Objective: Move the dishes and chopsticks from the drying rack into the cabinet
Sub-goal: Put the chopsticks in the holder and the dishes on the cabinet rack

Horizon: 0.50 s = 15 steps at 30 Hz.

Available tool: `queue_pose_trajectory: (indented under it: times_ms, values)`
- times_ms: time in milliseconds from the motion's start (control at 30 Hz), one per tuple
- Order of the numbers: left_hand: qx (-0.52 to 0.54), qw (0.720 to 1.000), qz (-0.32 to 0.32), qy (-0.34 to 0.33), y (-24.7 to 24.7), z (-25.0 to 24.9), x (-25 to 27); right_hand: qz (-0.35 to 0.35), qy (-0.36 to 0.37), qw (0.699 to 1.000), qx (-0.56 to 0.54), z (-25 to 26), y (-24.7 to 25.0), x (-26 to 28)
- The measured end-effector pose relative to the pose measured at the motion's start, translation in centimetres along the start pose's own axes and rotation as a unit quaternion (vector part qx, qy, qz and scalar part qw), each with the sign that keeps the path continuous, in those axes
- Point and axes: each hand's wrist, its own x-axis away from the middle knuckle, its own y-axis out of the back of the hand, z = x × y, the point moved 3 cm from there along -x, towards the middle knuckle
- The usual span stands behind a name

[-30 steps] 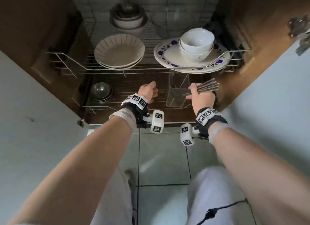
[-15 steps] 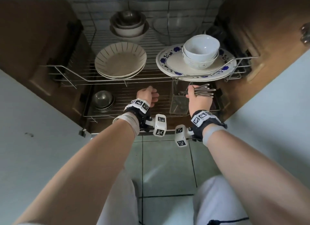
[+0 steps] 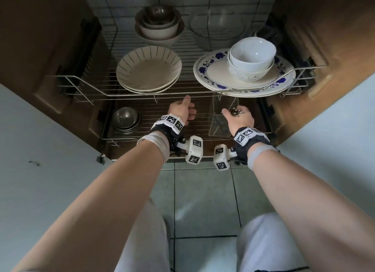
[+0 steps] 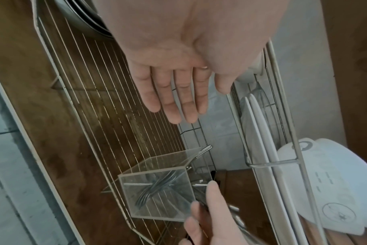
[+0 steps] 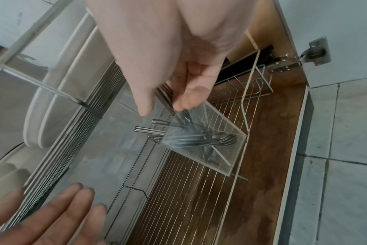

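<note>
A bundle of metal chopsticks (image 3: 235,112) stands tips-down in a clear acrylic box (image 3: 217,122) on the lower wire rack (image 3: 154,117) of the cabinet. My right hand (image 3: 237,118) grips the upper ends from above; in the right wrist view the chopsticks (image 5: 168,95) run from my curled fingers (image 5: 185,97) into the box (image 5: 212,145). My left hand (image 3: 183,111) hovers over the lower rack to the left of the box, empty, its fingers (image 4: 176,101) straight. The left wrist view shows the chopstick tips (image 4: 157,188) inside the box (image 4: 163,205).
The upper rack (image 3: 97,93) carries two ribbed plates (image 3: 149,72), a blue-flowered plate (image 3: 213,70) and stacked white bowls (image 3: 251,58) right above the box. Steel bowls (image 3: 125,118) sit at the lower rack's left. More bowls (image 3: 159,26) stand behind. Open cabinet doors flank both sides.
My right hand has swung the chopsticks from lying sideways to pointing down and lowered their tips into the clear box. My left hand has opened its fingers. The head view has moved closer.
</note>
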Motion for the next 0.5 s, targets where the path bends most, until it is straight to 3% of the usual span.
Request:
queue_pose_trajectory:
  times_ms: [500]
  values:
    - [-0.012, 0.999, -0.035, -0.02, -1.0, -0.4, -0.2, 0.038, 0.016, 0.999, 0.005, -2.1, 0.7, 0.1]
